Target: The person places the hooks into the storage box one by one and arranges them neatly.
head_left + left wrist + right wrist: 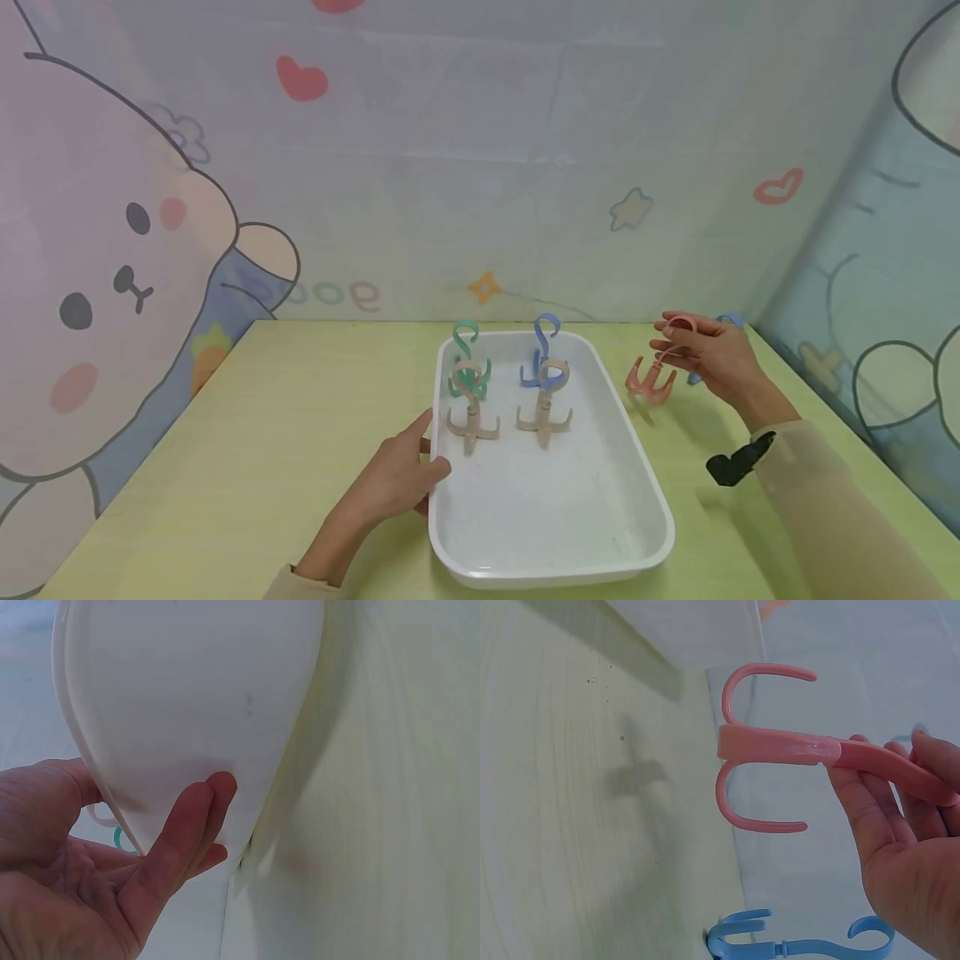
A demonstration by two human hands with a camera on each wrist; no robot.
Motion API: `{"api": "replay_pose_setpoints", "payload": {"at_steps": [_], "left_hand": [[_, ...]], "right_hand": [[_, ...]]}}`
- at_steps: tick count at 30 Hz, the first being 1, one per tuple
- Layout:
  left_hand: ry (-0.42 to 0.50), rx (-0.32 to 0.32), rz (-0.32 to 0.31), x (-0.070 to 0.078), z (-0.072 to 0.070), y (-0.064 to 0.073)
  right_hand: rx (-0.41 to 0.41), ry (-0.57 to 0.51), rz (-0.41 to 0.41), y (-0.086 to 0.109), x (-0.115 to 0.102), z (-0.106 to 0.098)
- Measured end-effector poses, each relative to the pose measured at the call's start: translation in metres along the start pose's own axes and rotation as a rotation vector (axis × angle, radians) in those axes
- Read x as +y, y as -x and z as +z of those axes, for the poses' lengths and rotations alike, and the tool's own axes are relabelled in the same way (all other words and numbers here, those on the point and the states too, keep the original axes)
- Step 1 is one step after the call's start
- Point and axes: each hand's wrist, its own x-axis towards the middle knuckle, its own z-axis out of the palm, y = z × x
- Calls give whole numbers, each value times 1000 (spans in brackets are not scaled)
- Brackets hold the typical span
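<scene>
My right hand (pixel 716 354) pinches a pink multi-prong hanging hook (pixel 780 745) by its curved top, off the table to the right of the tray. The hook's prongs point down in the head view. My left hand (pixel 397 475) grips the left wall of a white plastic tray (pixel 555 508), thumb over the rim and fingers against the outside (pixel 172 840). Inside the tray's far half stand a green hook (pixel 471 382), a blue hook (pixel 542 367) and two beige hooks, one at left (pixel 472 427) and one at right (pixel 543 422).
Another blue hook (pixel 802 948) is on the table behind my right hand, partly hidden in the head view. The pale yellow-green table (pixel 300 400) meets a cartoon-print backdrop (pixel 480 167) at its far edge and along the right side.
</scene>
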Motion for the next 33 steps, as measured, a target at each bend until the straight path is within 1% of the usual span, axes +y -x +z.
{"api": "replay_pose_setpoints", "payload": {"at_steps": [11, 20, 33], "left_hand": [[-7, 4, -15, 3, 0, 1], [-16, 13, -21, 4, 0, 1], [-19, 15, -29, 5, 1, 1]], "right_hand": [[20, -39, 35, 5, -16, 6], [-13, -29, -4, 8, -25, 13], [-56, 13, -28, 12, -31, 26]]}}
